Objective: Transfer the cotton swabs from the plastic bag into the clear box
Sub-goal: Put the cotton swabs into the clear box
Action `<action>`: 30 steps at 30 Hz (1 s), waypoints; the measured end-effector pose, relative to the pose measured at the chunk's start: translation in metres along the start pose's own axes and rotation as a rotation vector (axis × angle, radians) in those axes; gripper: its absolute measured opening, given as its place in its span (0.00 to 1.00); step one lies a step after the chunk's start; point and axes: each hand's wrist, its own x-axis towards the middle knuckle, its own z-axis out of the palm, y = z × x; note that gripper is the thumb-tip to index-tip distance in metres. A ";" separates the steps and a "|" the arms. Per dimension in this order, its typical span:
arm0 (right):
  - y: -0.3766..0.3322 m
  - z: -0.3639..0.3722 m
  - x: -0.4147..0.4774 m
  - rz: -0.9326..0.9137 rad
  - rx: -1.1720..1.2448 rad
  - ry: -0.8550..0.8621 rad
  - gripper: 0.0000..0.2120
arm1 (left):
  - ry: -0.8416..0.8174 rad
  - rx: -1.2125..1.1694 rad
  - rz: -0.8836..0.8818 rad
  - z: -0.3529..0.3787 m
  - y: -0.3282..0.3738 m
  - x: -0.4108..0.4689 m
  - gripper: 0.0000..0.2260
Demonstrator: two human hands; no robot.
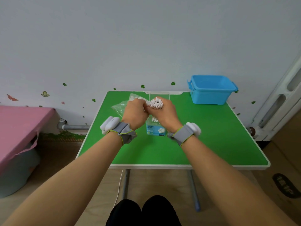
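Cotton swabs bunched upright beside their bag and the clear box

A tight bundle of cotton swabs [156, 103], white tips up and wooden sticks packed together, stands above a blue-labelled plastic bag [156, 130] that lies flat with more swabs inside. Just behind the bundle stands the clear box [160, 95], upright and open-topped. To the left lies a crumpled clear plastic bag [119, 106] with swabs inside it.
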 end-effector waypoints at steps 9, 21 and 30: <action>0.002 -0.001 -0.004 -0.043 -0.007 -0.013 0.13 | -0.036 -0.007 -0.011 0.000 0.000 0.001 0.05; 0.004 -0.004 -0.009 -0.106 -0.114 -0.043 0.14 | -0.071 0.016 -0.018 -0.004 0.001 0.002 0.04; 0.009 -0.014 -0.007 -0.188 -0.311 -0.193 0.16 | -0.114 -0.004 -0.018 0.001 0.004 0.004 0.04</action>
